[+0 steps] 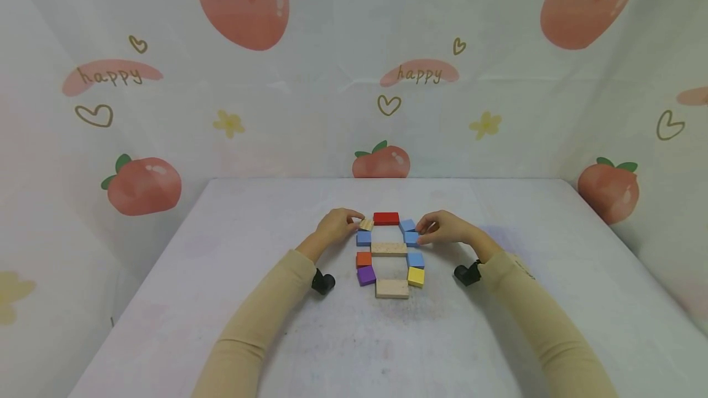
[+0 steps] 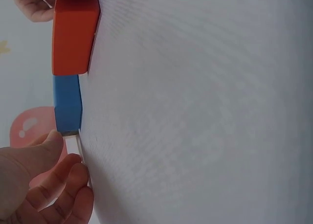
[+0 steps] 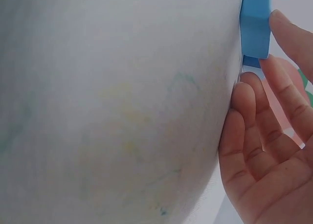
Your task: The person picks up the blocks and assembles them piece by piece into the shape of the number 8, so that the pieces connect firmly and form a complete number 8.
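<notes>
On the table, small blocks form a closed outline with a crossbar. At its upper left corner, my left hand (image 1: 335, 225) pinches a striped wooden block (image 1: 367, 225) between thumb and index finger; in the left wrist view the block is mostly hidden. Just below lies a blue block (image 2: 67, 104). At the right side, my right hand (image 1: 447, 228) rests with loosely bent fingers against the blocks. Its thumb touches the lower blue block (image 3: 256, 26), and its index fingertip is by the upper, tilted blue block (image 1: 407, 225). Between the hands lies a red block (image 1: 386, 219).
A wooden crossbar block (image 1: 389, 249) spans the middle. Below it stand an orange block (image 1: 364, 259), a purple block (image 1: 366, 275), a blue block (image 1: 415, 260), a yellow block (image 1: 416, 276) and a wooden block (image 1: 392, 288). A printed curtain (image 1: 310, 109) hangs behind the table (image 1: 232, 226).
</notes>
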### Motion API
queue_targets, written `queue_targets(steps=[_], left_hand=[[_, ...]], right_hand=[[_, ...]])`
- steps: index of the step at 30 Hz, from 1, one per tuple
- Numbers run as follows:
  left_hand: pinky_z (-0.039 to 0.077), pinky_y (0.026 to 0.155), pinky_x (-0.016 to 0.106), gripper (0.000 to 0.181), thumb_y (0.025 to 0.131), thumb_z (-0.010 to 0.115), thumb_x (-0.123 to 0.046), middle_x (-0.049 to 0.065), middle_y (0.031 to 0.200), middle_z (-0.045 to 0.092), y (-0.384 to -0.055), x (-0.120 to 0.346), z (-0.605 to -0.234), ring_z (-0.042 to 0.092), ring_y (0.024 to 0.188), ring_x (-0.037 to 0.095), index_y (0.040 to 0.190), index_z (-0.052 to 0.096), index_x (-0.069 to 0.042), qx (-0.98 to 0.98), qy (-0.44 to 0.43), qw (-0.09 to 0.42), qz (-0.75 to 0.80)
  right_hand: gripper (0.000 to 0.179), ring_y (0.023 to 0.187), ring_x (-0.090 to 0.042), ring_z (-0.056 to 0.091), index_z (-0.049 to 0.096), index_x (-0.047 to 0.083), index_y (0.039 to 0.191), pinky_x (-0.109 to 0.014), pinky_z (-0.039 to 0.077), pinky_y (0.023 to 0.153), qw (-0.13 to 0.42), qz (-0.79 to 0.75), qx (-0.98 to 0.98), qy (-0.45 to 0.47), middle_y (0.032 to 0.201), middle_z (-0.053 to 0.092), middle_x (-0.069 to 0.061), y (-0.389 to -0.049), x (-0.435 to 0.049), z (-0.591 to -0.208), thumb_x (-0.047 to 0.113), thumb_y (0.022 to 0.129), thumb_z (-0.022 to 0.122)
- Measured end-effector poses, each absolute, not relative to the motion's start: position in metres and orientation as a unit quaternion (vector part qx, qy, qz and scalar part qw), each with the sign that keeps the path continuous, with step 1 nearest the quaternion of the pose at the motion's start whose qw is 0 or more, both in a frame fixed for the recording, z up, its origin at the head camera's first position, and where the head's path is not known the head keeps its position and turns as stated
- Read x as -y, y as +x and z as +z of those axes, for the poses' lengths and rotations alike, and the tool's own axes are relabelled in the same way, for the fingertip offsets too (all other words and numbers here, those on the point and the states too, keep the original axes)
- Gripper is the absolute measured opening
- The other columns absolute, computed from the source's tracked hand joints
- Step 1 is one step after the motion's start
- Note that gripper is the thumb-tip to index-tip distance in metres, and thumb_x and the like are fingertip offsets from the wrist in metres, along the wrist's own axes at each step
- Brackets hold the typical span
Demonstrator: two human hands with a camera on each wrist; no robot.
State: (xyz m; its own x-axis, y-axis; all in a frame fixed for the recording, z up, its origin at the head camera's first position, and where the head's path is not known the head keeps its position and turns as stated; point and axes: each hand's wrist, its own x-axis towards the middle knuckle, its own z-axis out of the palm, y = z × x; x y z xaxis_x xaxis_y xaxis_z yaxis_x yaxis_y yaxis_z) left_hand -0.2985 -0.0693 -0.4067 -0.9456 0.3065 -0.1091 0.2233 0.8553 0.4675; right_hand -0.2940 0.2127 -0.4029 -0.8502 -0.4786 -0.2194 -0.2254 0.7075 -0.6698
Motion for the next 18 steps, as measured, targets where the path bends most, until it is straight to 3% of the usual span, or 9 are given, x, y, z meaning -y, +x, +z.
queue_targets(steps=[12, 18], left_hand=[[0.048, 0.080, 0.032, 0.031, 0.092, 0.058, -0.018, 0.009, 0.104, 0.066, -0.3000, 0.0707, -0.4071, 0.056, 0.087, 0.018, 0.123, 0.062, -0.021, -0.957, 0.139, 0.087, 0.239], [0.047, 0.081, 0.031, 0.033, 0.093, 0.058, -0.021, 0.010, 0.108, 0.065, -0.2982, 0.0783, -0.4029, 0.055, 0.092, 0.020, 0.126, 0.059, -0.017, -0.950, 0.143, 0.076, 0.268]], right_hand=[[0.030, 0.089, -0.017, 0.057, 0.064, 0.004, 0.103, -0.029, 0.051, 0.079, 0.191, -0.334, -0.901, -0.201, 0.102, 0.064, -0.010, -0.2940, -0.2137, -0.4034, 0.024, 0.082, 0.071], [0.028, 0.095, -0.021, 0.059, 0.064, 0.005, 0.105, -0.035, 0.051, 0.084, 0.171, -0.329, -0.906, -0.205, 0.105, 0.064, -0.011, -0.2953, -0.2166, -0.4030, 0.024, 0.085, 0.068]])
